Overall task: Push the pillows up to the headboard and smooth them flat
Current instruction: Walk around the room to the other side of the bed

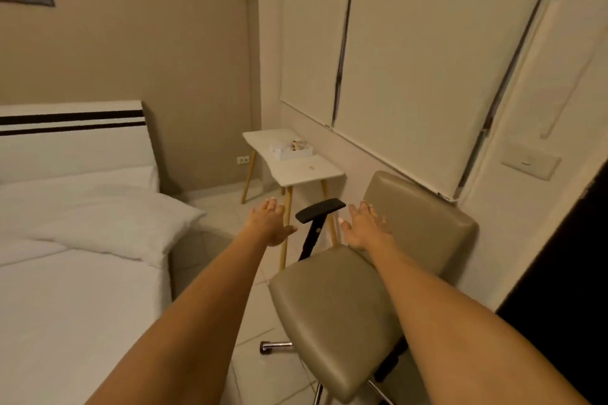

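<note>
The pillows (108,223) are lying at the far left on the bed (65,322), the front one just short of the headboard (72,138). Left hand (268,223) and right hand (365,227) are hovering spread open, each grip holding nothing, over the chair (345,306), well apart from them. Judging by this, the approach is only beginning; next they need to be swinging left onto the pillows.

bed (65,322) cut off at left edge; far pillow (75,182) half hidden behind near pillow (108,223); tabletop clutter (291,148) blurred

Both arms outstretched, left hand (270,223) and right hand (365,227) open, empty.
</note>
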